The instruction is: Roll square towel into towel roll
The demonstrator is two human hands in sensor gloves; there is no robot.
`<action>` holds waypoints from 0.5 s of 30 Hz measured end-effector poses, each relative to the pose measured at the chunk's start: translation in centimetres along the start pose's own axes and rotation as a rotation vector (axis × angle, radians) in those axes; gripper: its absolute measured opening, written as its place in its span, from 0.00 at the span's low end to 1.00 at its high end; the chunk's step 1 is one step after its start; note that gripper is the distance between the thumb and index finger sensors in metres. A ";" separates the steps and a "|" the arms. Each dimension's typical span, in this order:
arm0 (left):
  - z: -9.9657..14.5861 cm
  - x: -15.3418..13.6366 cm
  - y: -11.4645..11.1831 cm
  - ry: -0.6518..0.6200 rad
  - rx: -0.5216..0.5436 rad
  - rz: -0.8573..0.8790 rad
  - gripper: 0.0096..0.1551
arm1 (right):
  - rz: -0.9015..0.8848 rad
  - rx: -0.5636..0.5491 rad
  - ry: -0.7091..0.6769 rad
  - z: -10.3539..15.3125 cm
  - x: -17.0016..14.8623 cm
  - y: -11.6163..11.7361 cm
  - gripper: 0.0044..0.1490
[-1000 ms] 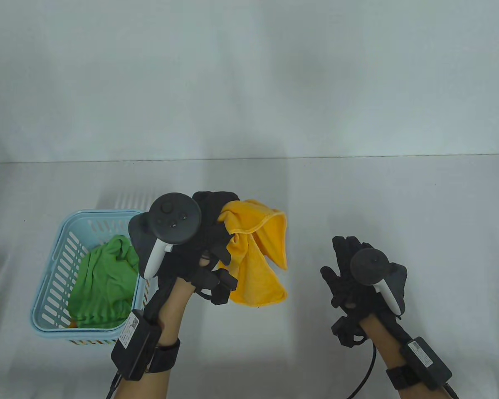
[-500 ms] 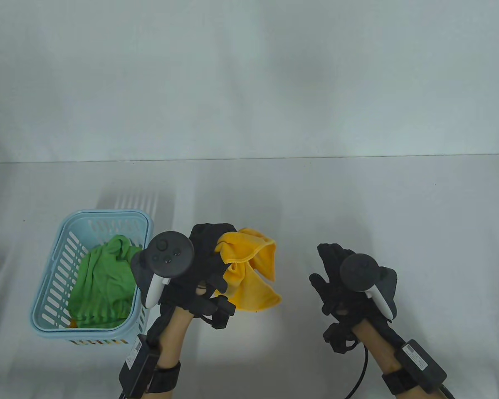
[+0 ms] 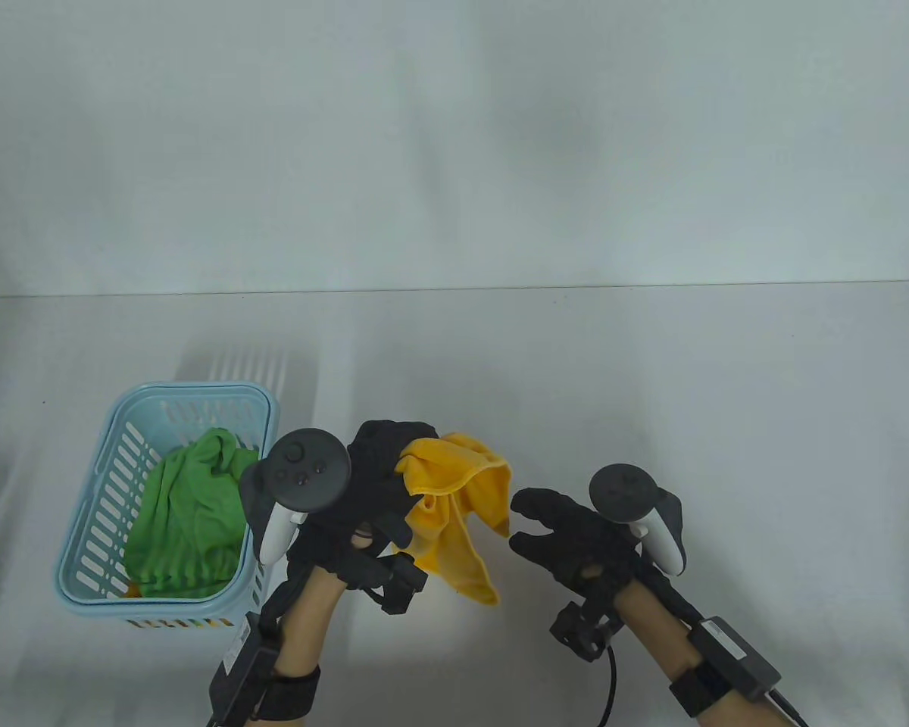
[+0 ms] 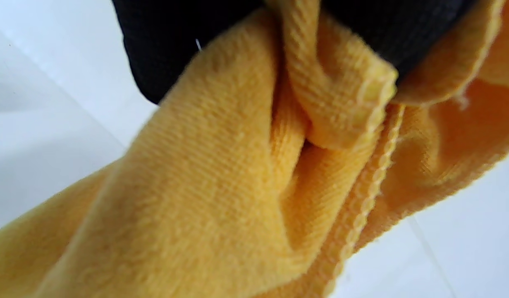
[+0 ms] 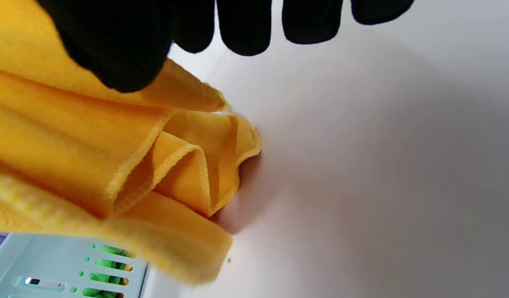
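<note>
— Setting?
— White counter (image 3: pixel 651 363) against a pale wall; even light, soft shadows under both arms.

— Condition of the yellow towel (image 3: pixel 458 515)?
— Bunched and unrolled. Held up off the counter, just right of the basket, between the two hands. Hangs in loose folds, one long corner drooping down toward the near edge. Stitched hem visible along the edges in the left wrist view (image 4: pixel 362 207); fine ribbed pile. Layered folds seen from the right wrist view (image 5: pixel 126 165), lowest fold close above the counter.

— Containers?
— One light blue slotted basket (image 3: pixel 91 530) at the left of the counter. Holds a crumpled green cloth (image 3: pixel 185 522) filling most of its inside. Small patch of orange showing at the near corner under the green; cannot tell what. Basket wall and green also glimpsed at the bottom left of the right wrist view.

— Left hand (image 3: pixel 379 485)?
— Fingers curled tight round the upper bunch of the towel, carrying its whole weight. Tracker strapped on the back.

— Right hand (image 3: pixel 568 538)?
— Reaching leftward, fingers (image 5: pixel 246 25) spread and nearly straight, thumb apart from them. Thumb tip against the towel's upper fold in the right wrist view; nothing gripped. Fingertips just beside the towel's right edge in the table view.
</note>
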State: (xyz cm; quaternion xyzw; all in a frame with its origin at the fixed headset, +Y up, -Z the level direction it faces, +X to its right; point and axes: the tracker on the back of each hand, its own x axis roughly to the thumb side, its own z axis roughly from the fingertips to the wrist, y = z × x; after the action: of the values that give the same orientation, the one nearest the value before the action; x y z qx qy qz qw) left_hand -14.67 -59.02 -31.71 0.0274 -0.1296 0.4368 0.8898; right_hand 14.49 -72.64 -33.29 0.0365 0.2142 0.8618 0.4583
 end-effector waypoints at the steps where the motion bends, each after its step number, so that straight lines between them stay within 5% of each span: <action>1: 0.0 0.0 0.0 -0.002 -0.005 0.007 0.26 | -0.007 0.002 0.000 0.0 0.0 0.1 0.43; 8: 0.1 0.1 0.0 -0.019 -0.022 0.088 0.26 | -0.058 0.033 -0.031 -0.4 -0.1 1.1 0.37; 15: -0.2 -0.1 -0.1 -0.009 -0.056 0.119 0.26 | -0.183 -0.126 -0.080 0.3 0.2 -1.1 0.25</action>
State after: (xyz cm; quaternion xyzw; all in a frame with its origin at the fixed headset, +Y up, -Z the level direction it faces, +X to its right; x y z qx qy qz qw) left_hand -14.66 -59.15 -31.89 -0.0034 -0.1473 0.4850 0.8620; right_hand 15.33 -71.84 -33.50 0.0221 0.1436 0.8259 0.5448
